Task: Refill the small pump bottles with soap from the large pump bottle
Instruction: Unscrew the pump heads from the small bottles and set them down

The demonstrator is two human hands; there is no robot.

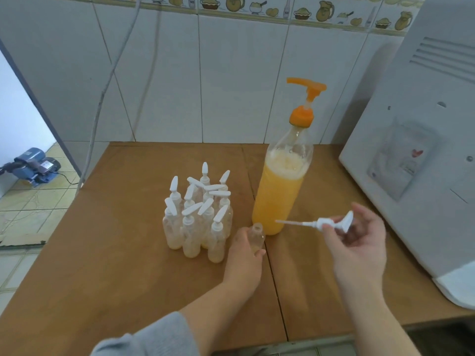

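Our left hand grips the open small bottle upright on the desk. The big bottle stands touching it at 1 o'clock, spout high above. Our right fingers pinch the removed pump, tube pointing to 9 o'clock.

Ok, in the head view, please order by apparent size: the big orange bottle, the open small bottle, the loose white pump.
1. Big orange bottle, clearly largest.
2 and 3. Open small bottle and loose white pump look similar; no ranking.
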